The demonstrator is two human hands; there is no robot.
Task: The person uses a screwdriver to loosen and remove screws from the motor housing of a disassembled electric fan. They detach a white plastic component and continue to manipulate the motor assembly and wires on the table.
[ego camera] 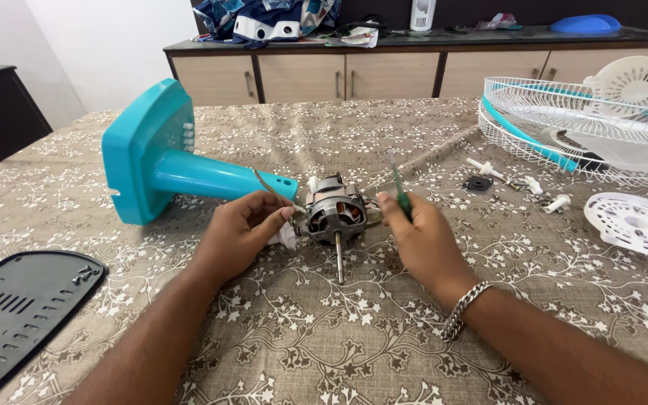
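Metal fan motor (335, 214) between hands; right hand (421, 240) grips green screwdriver (401, 196).

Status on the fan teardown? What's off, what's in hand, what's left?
Off already: grilles, blade, round white cover, black panel, small knobs and screws loose on the table. In hand: left hand steadies the motor, right hand holds a green screwdriver beside it. Left: motor apparently remains joined to the teal stand.
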